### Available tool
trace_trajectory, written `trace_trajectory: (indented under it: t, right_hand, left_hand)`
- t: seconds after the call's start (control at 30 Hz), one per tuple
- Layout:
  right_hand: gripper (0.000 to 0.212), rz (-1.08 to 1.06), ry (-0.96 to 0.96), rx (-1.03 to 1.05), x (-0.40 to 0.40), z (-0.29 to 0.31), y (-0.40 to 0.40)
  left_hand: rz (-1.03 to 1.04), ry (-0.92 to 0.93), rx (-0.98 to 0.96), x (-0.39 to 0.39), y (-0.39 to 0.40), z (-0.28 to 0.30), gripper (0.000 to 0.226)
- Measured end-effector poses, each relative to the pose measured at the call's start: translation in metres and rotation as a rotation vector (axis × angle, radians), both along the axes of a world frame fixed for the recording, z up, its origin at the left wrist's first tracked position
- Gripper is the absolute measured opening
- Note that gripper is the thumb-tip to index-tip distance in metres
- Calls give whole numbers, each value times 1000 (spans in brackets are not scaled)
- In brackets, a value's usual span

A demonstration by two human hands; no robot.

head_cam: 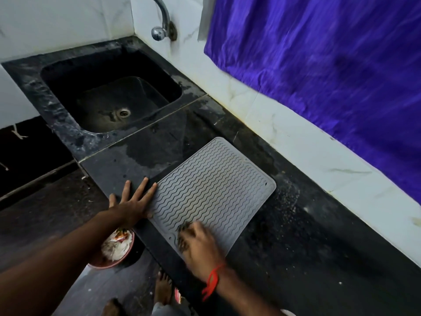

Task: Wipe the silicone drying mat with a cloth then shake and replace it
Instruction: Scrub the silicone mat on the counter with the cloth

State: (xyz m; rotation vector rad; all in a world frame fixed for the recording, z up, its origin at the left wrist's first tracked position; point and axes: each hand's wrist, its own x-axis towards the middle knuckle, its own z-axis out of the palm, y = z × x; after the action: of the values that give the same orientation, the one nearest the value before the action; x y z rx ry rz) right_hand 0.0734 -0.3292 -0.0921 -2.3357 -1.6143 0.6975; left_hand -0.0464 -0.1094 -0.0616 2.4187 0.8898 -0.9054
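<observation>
A grey silicone drying mat (214, 188) with a wavy ribbed pattern lies flat on the black stone counter (296, 236). My left hand (132, 201) is spread flat, fingers apart, pressing the counter and the mat's left edge. My right hand (200, 245) is blurred over the mat's near corner and is closed on a small dark cloth (183, 234), most of which is hidden under the fingers.
A black sink (109, 96) with a metal drain sits to the left, a chrome tap (163, 23) above it. A purple curtain (330, 71) hangs on the tiled wall behind. Below the counter edge stands a red bin (116, 249) with scraps; my bare foot (163, 288) is on the floor.
</observation>
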Motion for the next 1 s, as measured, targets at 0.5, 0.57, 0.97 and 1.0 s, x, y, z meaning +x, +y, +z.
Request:
trace_trajectory:
  t: [0.5,0.57,0.97,1.0]
  right_hand:
    - [41,-455,-97,-6,240,19,92]
    - [42,-406,-193,-36,219,7,92]
    - [39,-113,302,89,-22,6,8]
    - [33,-196,436,97,-4,11,11]
  left_hand:
    - [13,-27,-3,-3,10,-21,89]
    - [18,-33,-13,-2,11,-23,90]
    - [43,-68,-9,-6,13,-33,92]
    - [39,-69,-14,-6,14,-32,92]
